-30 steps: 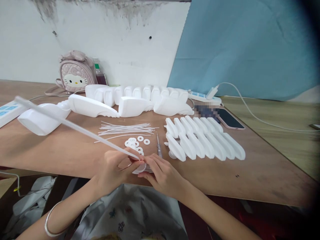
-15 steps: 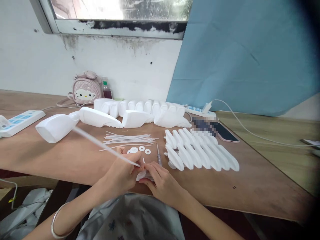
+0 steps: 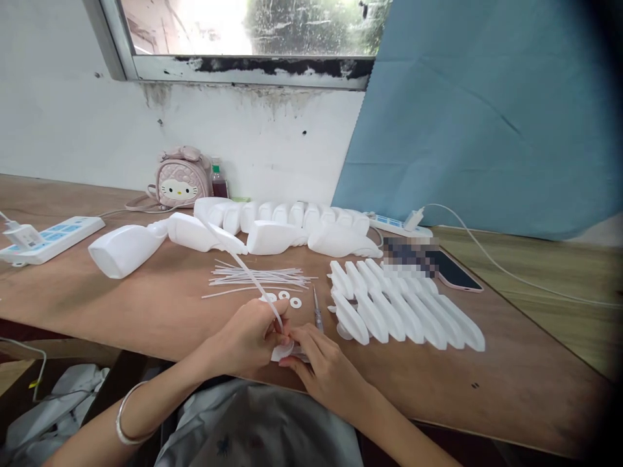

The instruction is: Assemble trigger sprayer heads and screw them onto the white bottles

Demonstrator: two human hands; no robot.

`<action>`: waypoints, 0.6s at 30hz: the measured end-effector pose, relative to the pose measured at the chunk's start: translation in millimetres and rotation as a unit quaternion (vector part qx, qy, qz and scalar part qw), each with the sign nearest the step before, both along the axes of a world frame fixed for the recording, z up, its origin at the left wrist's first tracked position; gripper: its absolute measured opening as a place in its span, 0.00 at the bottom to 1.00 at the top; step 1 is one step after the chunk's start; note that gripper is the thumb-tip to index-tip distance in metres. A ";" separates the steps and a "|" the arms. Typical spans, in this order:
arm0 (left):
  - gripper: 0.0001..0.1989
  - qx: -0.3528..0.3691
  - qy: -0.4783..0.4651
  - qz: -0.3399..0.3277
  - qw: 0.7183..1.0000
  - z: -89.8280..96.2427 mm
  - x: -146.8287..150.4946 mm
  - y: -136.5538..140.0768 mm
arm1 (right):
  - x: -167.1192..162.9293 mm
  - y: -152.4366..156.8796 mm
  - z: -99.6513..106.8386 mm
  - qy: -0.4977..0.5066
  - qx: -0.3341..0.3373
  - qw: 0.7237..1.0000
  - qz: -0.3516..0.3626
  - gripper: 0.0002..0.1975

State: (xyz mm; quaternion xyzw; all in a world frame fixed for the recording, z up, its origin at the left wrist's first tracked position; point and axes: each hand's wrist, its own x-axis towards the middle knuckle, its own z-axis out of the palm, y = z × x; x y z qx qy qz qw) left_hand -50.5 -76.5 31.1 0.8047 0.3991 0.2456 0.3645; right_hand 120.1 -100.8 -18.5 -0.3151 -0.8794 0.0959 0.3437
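Observation:
My left hand (image 3: 248, 337) is closed, its thumb and fingers pinching the lower end of a thin white plastic tube (image 3: 253, 280) that slants up and away to the left. My right hand (image 3: 321, 363) is closed around a small white plastic piece (image 3: 281, 352), mostly hidden by the fingers. Both hands meet near the table's front edge, the tube's end close to that piece. Just beyond them lie several flat white washers (image 3: 295, 302) and a loose bundle of thin white tubes (image 3: 265, 275). A screwdriver (image 3: 318, 314) rests beyond my right hand.
Curved white plastic parts (image 3: 403, 318) lie in rows on the right, near a phone (image 3: 457, 269). White bottle-shaped pieces (image 3: 129, 250) line the back. Power strips (image 3: 58, 239) sit at left and back right. A pink bag (image 3: 180, 178) stands by the wall.
The tube has swung from a low leftward slant to a steeper one, its lower end still in my left hand. The whole view has shifted slightly; both hands stay together.

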 end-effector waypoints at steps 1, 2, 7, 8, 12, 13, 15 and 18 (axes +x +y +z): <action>0.06 0.009 0.007 0.001 1.000 0.4 0.5 0.3 | 0.3 -0.1 -0.4 0.007 -0.016 1.000 -0.001 0.08; 0.06 0.012 0.008 0.002 1.000 0.5 0.8 0.8 | 0.4 0.0 -0.7 0.019 -0.039 0.999 -0.004 0.08; 0.05 -0.054 -0.133 0.027 0.989 -9.2 -2.2 3.7 | -1.3 0.6 1.0 0.164 -0.233 0.954 -0.094 0.29; 0.08 -0.074 -0.183 0.044 0.979 -12.3 -3.1 3.4 | -1.7 -0.1 1.5 0.199 -0.268 0.937 -0.108 0.31; 0.12 -0.085 -0.281 0.100 0.951 -15.7 -5.9 -3.0 | -0.9 -5.7 0.9 0.339 -0.303 0.884 -0.113 0.21; 0.12 -0.065 -0.269 0.102 0.956 -13.2 -7.8 -4.9 | -0.2 -6.6 -0.1 0.374 -0.294 0.872 -0.113 0.19; 0.12 -0.004 -0.215 0.092 0.972 -5.3 -17.0 -6.2 | 1.8 -6.6 -2.7 0.439 -0.280 0.847 -0.109 0.17; 0.20 0.143 -0.106 0.123 0.976 7.0 -51.7 3.2 | 5.2 -2.7 -4.7 0.528 -0.279 0.796 -0.103 0.16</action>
